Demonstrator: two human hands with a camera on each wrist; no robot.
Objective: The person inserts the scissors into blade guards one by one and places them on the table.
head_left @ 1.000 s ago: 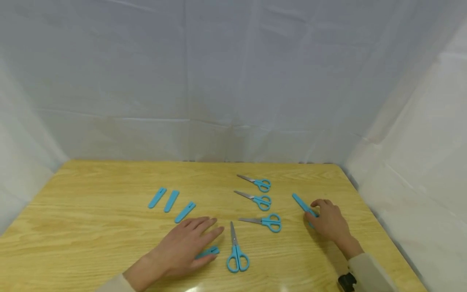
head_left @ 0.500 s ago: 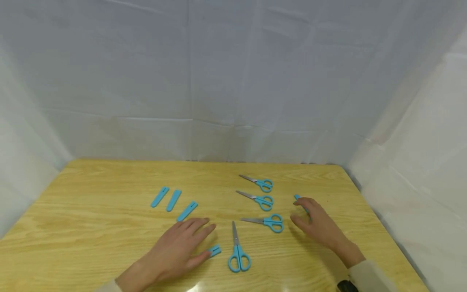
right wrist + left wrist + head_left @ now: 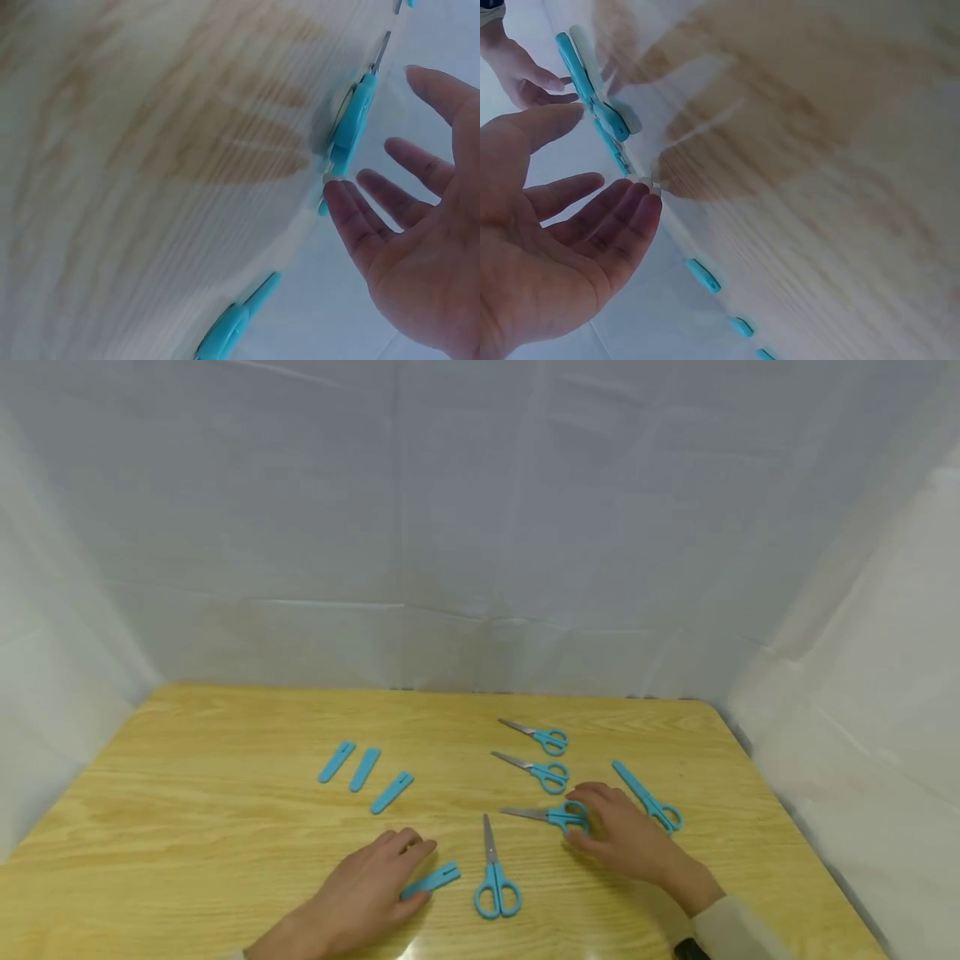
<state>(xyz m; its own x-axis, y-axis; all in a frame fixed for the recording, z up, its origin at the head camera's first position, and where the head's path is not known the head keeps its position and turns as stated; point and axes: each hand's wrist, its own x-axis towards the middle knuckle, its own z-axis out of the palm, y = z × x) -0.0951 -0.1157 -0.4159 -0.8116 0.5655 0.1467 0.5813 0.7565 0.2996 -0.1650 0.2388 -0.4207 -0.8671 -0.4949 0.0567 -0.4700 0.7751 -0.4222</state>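
Observation:
In the head view my left hand [image 3: 371,889] is spread loosely over a blue blade cover [image 3: 438,878] at the front of the table, its thumb overlapping the cover's near side. Right beside that cover lies a pair of scissors [image 3: 491,889], blade pointing away from me. My right hand [image 3: 633,839] hovers at the handles of another pair of scissors [image 3: 555,815], fingers and thumb on either side of the loops. In the right wrist view a gap shows between thumb and fingers, near the blue handle [image 3: 352,120]. The left wrist view shows the left palm [image 3: 562,247] holding nothing.
Two more uncovered scissors [image 3: 536,772] lie farther back, blades to the left. Right of my right hand are scissors in a cover [image 3: 647,797]. Three loose blue covers [image 3: 365,769] lie at the left middle of the wooden table [image 3: 187,827]. White sheeting hangs behind.
My right hand has let go of the covered scissors and moved left to the nearest of the scissors in the column. My left hand has shifted slightly, uncovering more of the cover beneath it.

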